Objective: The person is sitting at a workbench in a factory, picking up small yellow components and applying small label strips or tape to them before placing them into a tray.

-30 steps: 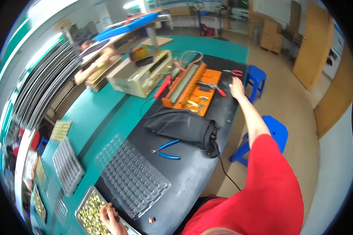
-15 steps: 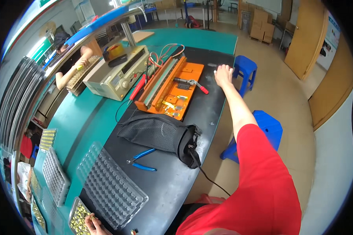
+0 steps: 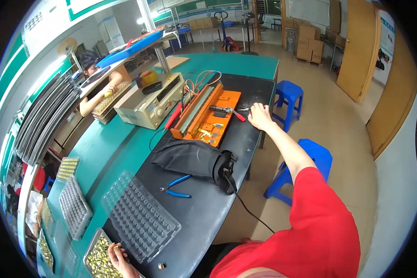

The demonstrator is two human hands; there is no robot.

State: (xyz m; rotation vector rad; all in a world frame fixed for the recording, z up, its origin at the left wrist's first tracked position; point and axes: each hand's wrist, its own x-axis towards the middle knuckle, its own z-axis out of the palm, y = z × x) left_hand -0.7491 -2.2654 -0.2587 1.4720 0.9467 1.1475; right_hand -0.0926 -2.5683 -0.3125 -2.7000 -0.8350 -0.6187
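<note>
My right hand (image 3: 261, 116) is at the table's right edge, fingers closed round a slim tool with a thin metal tip (image 3: 243, 110) pointing left. Its kind is mostly hidden. Just left of it lies an orange fixture (image 3: 224, 104) with a red-handled toggle clamp (image 3: 236, 114). At the lower left, my left hand (image 3: 120, 264) pinches a small yellow-and-metal piece (image 3: 116, 248). Below it is a shallow tray (image 3: 87, 254) heaped with similar pieces. A clear plastic blister tray (image 3: 141, 217) with rows of pockets lies beside that hand. One loose small part (image 3: 161, 266) rests nearby.
Blue-handled cutters (image 3: 177, 187) and a black mesh bag (image 3: 187, 160) with a cord lie mid-table. A beige instrument (image 3: 150, 104) stands behind. More trays (image 3: 74, 206) line the left. Blue stools (image 3: 306, 164) stand at the right. A co-worker (image 3: 95, 92) handles a tray across the table.
My right hand, earlier spread on the black mat, has drawn nearer and closed round the slim tool. My left hand stays by the parts tray. The whole view has shifted slightly.
</note>
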